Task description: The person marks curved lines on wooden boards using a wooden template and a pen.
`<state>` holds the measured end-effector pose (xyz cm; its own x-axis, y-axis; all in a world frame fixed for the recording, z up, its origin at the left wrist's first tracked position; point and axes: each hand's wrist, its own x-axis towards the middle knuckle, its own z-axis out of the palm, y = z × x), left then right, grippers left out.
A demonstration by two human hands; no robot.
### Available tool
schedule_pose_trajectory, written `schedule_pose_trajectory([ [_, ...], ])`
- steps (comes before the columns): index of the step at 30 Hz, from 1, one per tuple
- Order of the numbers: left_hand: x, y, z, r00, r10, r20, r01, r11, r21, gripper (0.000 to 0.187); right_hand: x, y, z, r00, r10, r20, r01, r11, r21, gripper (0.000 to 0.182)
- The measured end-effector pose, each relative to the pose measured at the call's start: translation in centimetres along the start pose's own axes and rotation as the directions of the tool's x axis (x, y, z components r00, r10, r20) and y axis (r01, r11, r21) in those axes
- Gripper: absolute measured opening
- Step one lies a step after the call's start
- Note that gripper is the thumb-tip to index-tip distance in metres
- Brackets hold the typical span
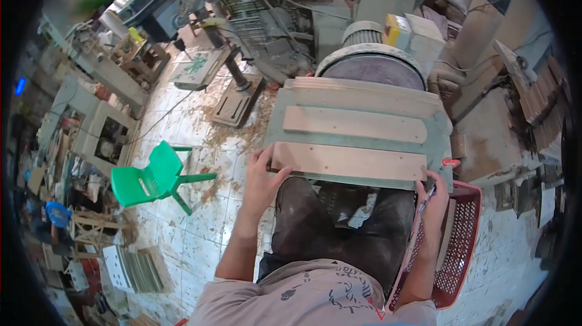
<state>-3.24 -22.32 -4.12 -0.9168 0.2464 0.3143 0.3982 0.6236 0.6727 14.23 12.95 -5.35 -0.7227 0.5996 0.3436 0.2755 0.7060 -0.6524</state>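
Observation:
A flat wooden board [348, 161] with small holes and squared ends lies across the near edge of the green worktable [357, 140]. Its left end is between the thumb and fingers of my left hand [262, 177]. My right hand [434, 202] grips the right end, and a slim pen [427, 197] is tucked in that hand. Just beyond lies a second board [354, 124] with a rounded right end. Behind that, a stack of longer boards [364, 97] rests at the back of the table.
A disc sander [373, 73] stands behind the table. A red plastic crate [464, 247] is by my right leg. To the left are a green plastic chair [151, 177] and a drill press base [237, 102], on a sawdust-strewn tile floor. A small red object [450, 163] sits at the table's right edge.

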Motion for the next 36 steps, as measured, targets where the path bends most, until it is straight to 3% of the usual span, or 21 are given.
schedule_pose_trajectory([
  [2, -0.2, -0.5, 0.0, 0.985, -0.067, 0.157, 0.090, 0.985, -0.145, 0.062, 0.2, -0.2, -0.2, 1.000, -0.013, 0.010, 0.013, 0.998, 0.065, 0.035],
  [4, 0.5, -0.1, 0.1, 0.982, -0.062, 0.176, 0.099, 0.972, -0.213, 0.062, 0.9, -0.5, -0.7, 1.000, -0.008, -0.005, 0.008, 0.998, 0.055, 0.034],
  [6, 1.1, -1.0, 0.7, 0.970, -0.145, 0.193, 0.218, 0.871, -0.440, 0.062, 1.8, 0.6, -0.5, 1.000, -0.006, 0.017, 0.004, 0.992, 0.123, 0.030],
  [8, 2.3, -0.6, 0.5, 0.961, -0.173, 0.217, 0.251, 0.875, -0.413, 0.055, 3.4, 0.2, -0.3, 1.000, 0.006, -0.010, -0.005, 0.990, 0.139, 0.027],
  [10, 4.5, -2.0, 1.0, 0.994, -0.073, 0.078, 0.077, 0.996, -0.044, 0.053, 5.4, 0.6, 0.8, 0.997, -0.044, -0.055, 0.053, 0.983, 0.176, 0.024],
  [11, 5.6, -1.9, 1.3, 0.997, -0.036, 0.069, 0.039, 0.998, -0.040, 0.048, 6.6, 1.4, 1.7, 0.990, -0.099, -0.098, 0.116, 0.977, 0.181, 0.025],
  [14, 9.1, -3.3, 3.2, 0.991, -0.068, 0.117, 0.082, 0.989, -0.121, 0.045, 9.2, 1.9, 3.1, 0.996, -0.091, 0.003, 0.088, 0.964, 0.250, 0.025],
  [18, 11.0, -3.7, 4.0, 0.967, -0.035, 0.254, 0.115, 0.944, -0.309, 0.043, 10.1, 2.5, 4.3, 0.985, -0.168, -0.043, 0.173, 0.944, 0.280, 0.019],
  [20, 10.3, -3.5, 4.0, 0.991, -0.074, 0.112, 0.108, 0.937, -0.333, 0.034, 9.5, 2.2, 3.7, 0.974, -0.214, -0.076, 0.226, 0.948, 0.223, 0.014],
  [22, 9.7, -3.0, 2.5, 0.977, -0.110, 0.183, 0.177, 0.895, -0.409, 0.037, 8.7, 2.9, 3.5, 0.975, -0.184, -0.123, 0.213, 0.929, 0.301, 0.015],
  [23, 9.3, -3.4, 2.1, 0.981, -0.099, 0.165, 0.165, 0.875, -0.455, 0.035, 7.9, 1.6, 2.1, 0.990, -0.116, -0.085, 0.135, 0.952, 0.275, 0.016],
  [24, 8.4, -3.2, 1.3, 0.980, -0.130, 0.148, 0.183, 0.879, -0.439, 0.035, 7.4, 1.7, 1.6, 0.998, -0.050, -0.027, 0.057, 0.905, 0.421, 0.017],
  [26, 7.2, -1.8, -0.4, 0.972, -0.132, 0.197, 0.222, 0.795, -0.564, 0.035, 5.9, 0.8, 0.2, 1.000, 0.020, 0.024, -0.029, 0.886, 0.464, 0.020],
  [36, 3.3, -2.7, -0.4, 0.941, -0.210, 0.266, 0.323, 0.798, -0.509, 0.035, 2.2, 2.9, -0.4, 0.995, 0.026, 0.096, -0.071, 0.861, 0.503, 0.020],
])
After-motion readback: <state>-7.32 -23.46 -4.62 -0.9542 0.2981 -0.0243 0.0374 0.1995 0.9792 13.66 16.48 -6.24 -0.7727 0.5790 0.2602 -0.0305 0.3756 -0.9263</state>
